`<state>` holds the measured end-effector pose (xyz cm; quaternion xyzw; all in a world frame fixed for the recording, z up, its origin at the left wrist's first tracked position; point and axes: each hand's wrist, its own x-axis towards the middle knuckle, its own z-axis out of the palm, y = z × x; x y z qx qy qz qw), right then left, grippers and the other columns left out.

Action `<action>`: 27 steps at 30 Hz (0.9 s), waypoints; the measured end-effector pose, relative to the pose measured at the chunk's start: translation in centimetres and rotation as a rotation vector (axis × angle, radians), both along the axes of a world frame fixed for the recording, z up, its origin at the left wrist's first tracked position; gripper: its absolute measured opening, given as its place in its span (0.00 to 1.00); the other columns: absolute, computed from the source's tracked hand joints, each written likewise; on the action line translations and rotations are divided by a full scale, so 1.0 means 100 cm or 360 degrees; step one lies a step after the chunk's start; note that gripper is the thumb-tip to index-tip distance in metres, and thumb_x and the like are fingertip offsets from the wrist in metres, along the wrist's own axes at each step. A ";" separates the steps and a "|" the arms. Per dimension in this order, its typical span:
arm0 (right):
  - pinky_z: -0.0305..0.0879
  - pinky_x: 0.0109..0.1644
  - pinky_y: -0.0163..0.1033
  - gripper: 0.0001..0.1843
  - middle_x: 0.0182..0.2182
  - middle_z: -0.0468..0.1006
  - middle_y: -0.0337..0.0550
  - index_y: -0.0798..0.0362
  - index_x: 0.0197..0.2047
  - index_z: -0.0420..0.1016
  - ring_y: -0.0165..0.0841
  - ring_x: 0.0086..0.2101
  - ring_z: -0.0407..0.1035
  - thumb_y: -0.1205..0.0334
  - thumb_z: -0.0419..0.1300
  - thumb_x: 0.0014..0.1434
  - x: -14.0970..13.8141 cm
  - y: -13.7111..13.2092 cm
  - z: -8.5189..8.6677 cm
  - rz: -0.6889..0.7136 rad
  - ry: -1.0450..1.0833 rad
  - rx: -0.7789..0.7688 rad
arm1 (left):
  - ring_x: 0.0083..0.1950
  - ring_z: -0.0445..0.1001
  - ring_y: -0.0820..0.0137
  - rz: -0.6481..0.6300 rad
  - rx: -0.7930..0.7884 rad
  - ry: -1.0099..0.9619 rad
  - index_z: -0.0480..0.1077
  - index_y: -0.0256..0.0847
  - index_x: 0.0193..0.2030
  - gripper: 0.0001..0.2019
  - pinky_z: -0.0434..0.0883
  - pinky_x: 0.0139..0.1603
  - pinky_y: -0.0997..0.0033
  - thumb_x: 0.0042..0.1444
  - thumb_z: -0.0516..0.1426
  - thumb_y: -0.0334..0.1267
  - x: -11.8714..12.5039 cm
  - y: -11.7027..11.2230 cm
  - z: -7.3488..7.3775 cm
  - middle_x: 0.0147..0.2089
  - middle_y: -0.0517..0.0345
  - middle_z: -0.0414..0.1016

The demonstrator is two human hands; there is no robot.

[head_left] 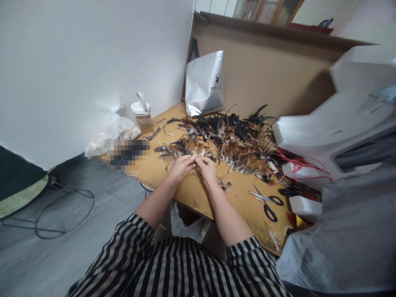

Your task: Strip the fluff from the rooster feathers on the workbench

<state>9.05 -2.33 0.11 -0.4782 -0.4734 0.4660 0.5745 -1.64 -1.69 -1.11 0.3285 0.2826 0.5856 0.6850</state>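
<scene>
Striped shirt cloth [176,270] is seen nearest, while on the desk [192,193] a feather bunch [191,147] is pinched at its pale near end by the fingers of left hand [182,166] and right hand [208,168], and feathers could be shed if that pinch were slackened.

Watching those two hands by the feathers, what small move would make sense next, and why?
Probably a slight adjustment of the pinch, rather than reaching for the scissors: the left hand and right hand are pinching close together at the near edge of the feathers, while the scissors lie apart, toward the right of the table. What exactly they pinch is too small to tell.
</scene>
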 end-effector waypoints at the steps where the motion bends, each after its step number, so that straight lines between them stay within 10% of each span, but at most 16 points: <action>1: 0.59 0.28 0.32 0.13 0.22 0.73 0.38 0.55 0.25 0.72 0.27 0.25 0.64 0.53 0.60 0.41 0.001 0.000 -0.001 0.0005 -0.0006 0.0021 | 0.36 0.71 0.74 -0.0002 -0.0003 -0.0002 0.72 0.33 0.32 0.11 0.66 0.37 0.75 0.41 0.62 0.37 0.000 0.000 0.000 0.36 0.50 0.74; 27: 0.48 0.19 0.29 0.18 0.12 0.61 0.30 0.54 0.18 0.60 0.22 0.15 0.53 0.52 0.63 0.38 0.017 0.002 0.011 0.0130 0.0167 -0.0126 | 0.21 0.64 0.79 -0.0088 0.0091 0.0545 0.72 0.33 0.24 0.09 0.61 0.26 0.78 0.40 0.62 0.39 0.007 -0.005 0.003 0.22 0.57 0.71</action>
